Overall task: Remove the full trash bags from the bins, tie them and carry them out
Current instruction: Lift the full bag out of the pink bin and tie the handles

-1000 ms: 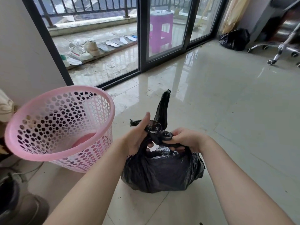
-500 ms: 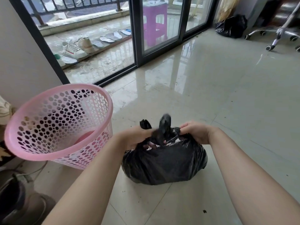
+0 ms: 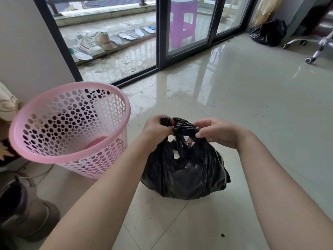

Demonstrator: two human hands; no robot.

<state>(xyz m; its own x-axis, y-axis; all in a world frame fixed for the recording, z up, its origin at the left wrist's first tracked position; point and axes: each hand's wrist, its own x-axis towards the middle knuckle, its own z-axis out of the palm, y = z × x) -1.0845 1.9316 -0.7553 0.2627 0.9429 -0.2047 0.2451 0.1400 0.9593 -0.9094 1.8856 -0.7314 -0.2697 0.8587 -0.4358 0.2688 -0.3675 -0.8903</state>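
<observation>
Both hands grasp the gathered neck of the black trash bag: our left hand clenches one twisted tail of plastic in its fist, while the fingers of our right hand curl round and pinch the other strand at the knot. The bag sits on the tiled floor, just to the right of the pink perforated bin, which stands unlined. We judge the tying step to be in hand and nearly finished; the next move calls for drawing the two tails apart to cinch the knot, then lifting the bag by its neck. Beyond the bin, a sliding glass door gives on to a balcony with shoes and a purple stool. Far to the right of the bin, a second black bag lies near the wheeled base of a chair. Nearer us than the bin stands a brown boot. Nothing on the floor obstructs the bag itself.
</observation>
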